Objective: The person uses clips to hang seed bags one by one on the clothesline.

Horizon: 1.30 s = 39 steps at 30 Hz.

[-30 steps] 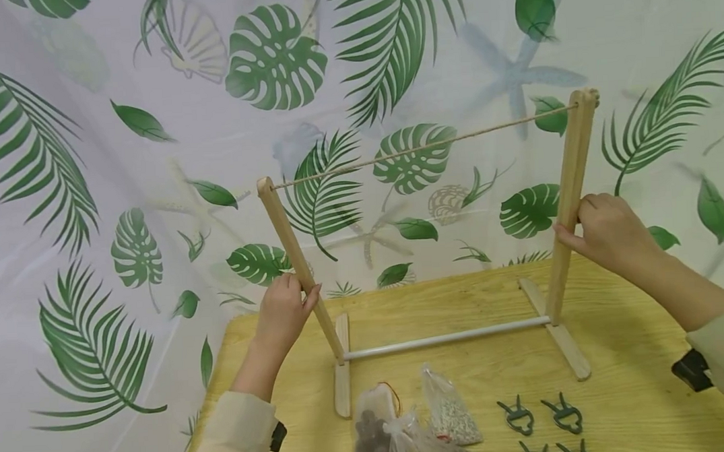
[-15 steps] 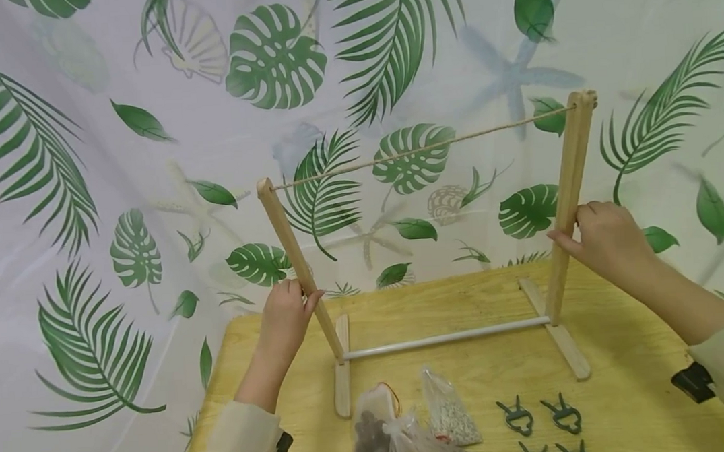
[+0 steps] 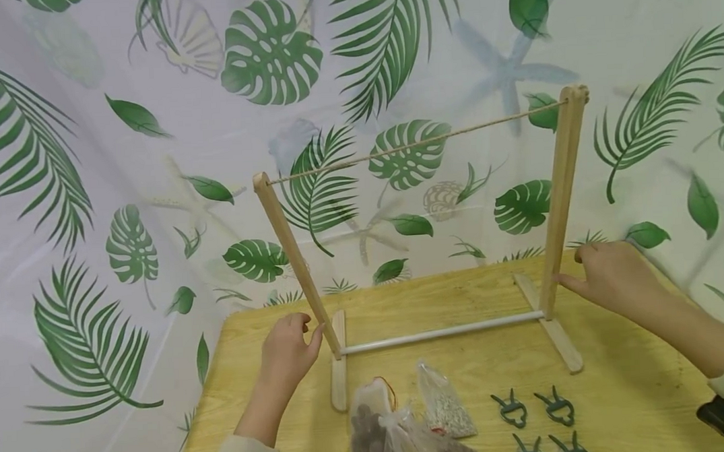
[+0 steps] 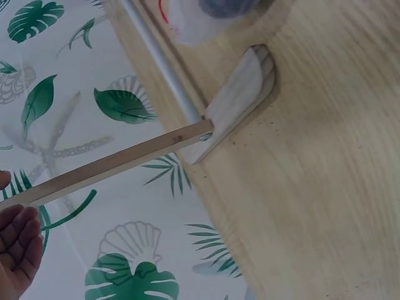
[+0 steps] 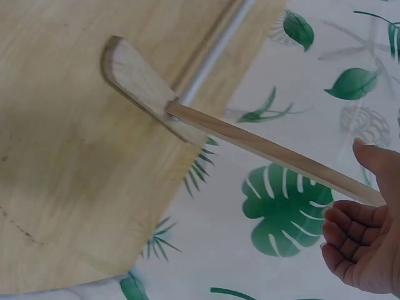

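Wooden drying rack [image 3: 424,250] standing upright on yellow table [image 3: 636,389], twine line [image 3: 419,142] strung taut between posts. Left hand [image 3: 287,354] and right hand [image 3: 609,276] hovering beside posts, fingers loosely curled, gripping nothing. Mesh bags [image 3: 401,426] and green clips [image 3: 537,420] lying unused in front; hanging appearing not yet begun.

Pale cream sleeves end above both wrists; a black strap-on device sits at the right cuff; left hand [image 3: 285,354] and right hand [image 3: 609,276] bare.

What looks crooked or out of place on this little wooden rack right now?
The left post of the wooden rack leans outward, while the right post stands nearly upright. The string between them stays taut. Nothing looks spilled or broken.
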Tool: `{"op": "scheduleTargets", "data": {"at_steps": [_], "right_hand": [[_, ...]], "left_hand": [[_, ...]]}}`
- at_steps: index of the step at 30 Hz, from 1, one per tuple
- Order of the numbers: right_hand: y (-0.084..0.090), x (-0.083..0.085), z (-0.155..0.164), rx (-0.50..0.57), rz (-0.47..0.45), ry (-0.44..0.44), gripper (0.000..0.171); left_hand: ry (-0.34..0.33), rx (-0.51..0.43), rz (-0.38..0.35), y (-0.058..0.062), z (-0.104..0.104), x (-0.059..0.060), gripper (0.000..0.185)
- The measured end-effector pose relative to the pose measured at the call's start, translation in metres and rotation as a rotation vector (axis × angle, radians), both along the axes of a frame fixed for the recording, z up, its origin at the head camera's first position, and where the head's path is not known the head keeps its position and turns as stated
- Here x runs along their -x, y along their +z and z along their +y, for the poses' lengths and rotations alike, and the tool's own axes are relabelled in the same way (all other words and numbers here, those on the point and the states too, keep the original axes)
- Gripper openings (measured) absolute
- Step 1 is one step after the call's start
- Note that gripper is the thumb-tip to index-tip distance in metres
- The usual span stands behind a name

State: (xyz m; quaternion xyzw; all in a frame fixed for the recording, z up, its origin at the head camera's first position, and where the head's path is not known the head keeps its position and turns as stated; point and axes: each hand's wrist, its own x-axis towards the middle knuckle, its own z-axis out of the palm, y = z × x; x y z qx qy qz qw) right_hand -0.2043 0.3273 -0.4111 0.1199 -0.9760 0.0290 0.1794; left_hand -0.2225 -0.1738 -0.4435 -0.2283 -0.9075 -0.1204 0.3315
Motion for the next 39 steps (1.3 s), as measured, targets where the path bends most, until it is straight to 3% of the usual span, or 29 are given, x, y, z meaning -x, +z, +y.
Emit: {"op": "scheduleTargets", "data": {"at_steps": [6, 9, 13, 17, 21, 24, 30, 33, 35, 39], "right_hand": [[-0.026, -0.011, -0.003, -0.003, -0.091, 0.042, 0.045], [-0.039, -0.017, -0.005, -0.025, -0.137, 0.068, 0.044], [-0.056, -0.025, -0.008, -0.046, -0.172, 0.105, 0.041], [-0.07, -0.033, -0.013, -0.063, -0.203, 0.146, 0.04], [-0.081, -0.039, -0.018, -0.047, -0.294, 0.15, 0.04], [-0.086, -0.044, -0.022, 0.023, -0.416, 0.127, 0.042], [-0.098, -0.052, -0.03, 0.114, -0.612, 0.079, 0.046], [-0.104, -0.055, -0.033, 0.152, -0.686, 0.048, 0.046], [-0.107, -0.057, -0.035, 0.184, -0.73, 0.03, 0.047], [-0.114, -0.06, -0.04, 0.216, -0.774, 0.036, 0.048]], "left_hand": [[-0.109, -0.01, 0.065, -0.027, 0.004, -0.006, 0.017], [-0.168, -0.031, 0.017, -0.038, 0.014, -0.01, 0.015], [-0.219, -0.061, -0.195, -0.05, 0.03, -0.018, 0.014], [-0.229, -0.075, -0.476, -0.058, 0.044, -0.025, 0.021], [-0.246, -0.081, -0.759, -0.059, 0.058, -0.03, 0.036], [-0.268, -0.057, -0.914, -0.057, 0.067, -0.036, 0.047], [-0.321, 0.03, -1.136, -0.052, 0.079, -0.041, 0.054], [-0.356, 0.089, -1.177, -0.054, 0.082, -0.041, 0.047], [-0.388, 0.136, -1.16, -0.056, 0.084, -0.041, 0.039], [-0.421, 0.212, -1.117, -0.06, 0.089, -0.042, 0.046]]}}
